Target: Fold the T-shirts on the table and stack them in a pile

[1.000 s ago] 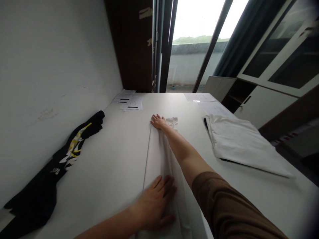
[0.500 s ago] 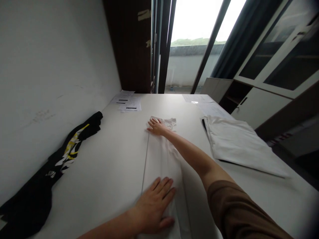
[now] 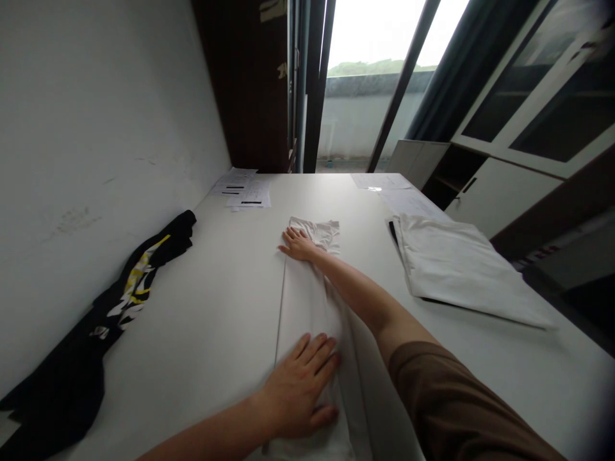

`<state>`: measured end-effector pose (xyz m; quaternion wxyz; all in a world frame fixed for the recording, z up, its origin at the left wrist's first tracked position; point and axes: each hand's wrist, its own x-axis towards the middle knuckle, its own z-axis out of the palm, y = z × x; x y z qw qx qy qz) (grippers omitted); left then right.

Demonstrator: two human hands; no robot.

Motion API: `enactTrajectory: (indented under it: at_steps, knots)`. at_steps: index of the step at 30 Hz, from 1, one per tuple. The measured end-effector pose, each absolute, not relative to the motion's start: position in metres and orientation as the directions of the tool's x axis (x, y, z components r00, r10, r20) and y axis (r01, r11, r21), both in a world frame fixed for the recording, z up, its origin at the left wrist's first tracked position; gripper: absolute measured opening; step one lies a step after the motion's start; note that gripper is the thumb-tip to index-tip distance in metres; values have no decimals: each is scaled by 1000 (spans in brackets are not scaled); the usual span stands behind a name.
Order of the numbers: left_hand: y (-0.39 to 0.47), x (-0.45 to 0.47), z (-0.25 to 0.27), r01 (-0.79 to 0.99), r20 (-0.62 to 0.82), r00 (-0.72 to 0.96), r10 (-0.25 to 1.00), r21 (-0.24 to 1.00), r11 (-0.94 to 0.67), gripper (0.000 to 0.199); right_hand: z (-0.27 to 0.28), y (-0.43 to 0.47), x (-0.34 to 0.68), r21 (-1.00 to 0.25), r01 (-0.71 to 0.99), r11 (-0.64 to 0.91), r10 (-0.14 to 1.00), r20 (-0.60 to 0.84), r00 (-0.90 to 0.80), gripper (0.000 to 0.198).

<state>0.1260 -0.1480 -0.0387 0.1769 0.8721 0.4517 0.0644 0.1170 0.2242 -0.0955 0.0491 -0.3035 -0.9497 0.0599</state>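
Observation:
A white garment (image 3: 302,301), folded into a long narrow strip, runs away from me down the middle of the table. Its far end is gathered and wrinkled; its near end passes below the picture. My right hand (image 3: 298,244) reaches across and lies flat near that far end, fingers spread over the left edge. Closer to me, my left hand (image 3: 300,387) presses flat on the strip with its fingers and thumb apart. Neither hand grips the cloth. Looser white cloth lies beneath my right forearm, partly hidden.
On the white table (image 3: 211,307), a black garment (image 3: 72,365) with yellow and white print lies along the left wall. A folded white cloth (image 3: 466,269) with a dark layer beneath is at right. Paper sheets (image 3: 247,190) lie at the far left, more papers (image 3: 384,182) at the far right.
The view has tipped down slightly. My right hand has slid a little toward me and left, showing more of the gathered end. My left hand stays nearly in place on the cloth.

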Motion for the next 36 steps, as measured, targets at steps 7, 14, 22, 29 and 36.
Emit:
enactTrajectory:
  at_steps: [7,14,22,29,36]
  knots:
    - [-147,122,-37,745,-20,592,806,396,-537,77,-90,235,109,-140,637,758,648,49,-760,76]
    - [-150,123,-40,748,2,572,820,411,-522,74,-78,211,121,-183,650,737,666,35,-745,74]
    - [-151,122,-36,731,-10,602,798,408,-547,78,-75,112,169,-192,590,784,610,63,-790,77]
    - [-155,124,-28,657,0,703,711,382,-650,76,-66,64,220,-225,369,902,401,114,-909,72]
    - [-166,131,-27,618,-2,744,668,381,-688,79,-77,108,280,-186,621,762,635,25,-772,73]
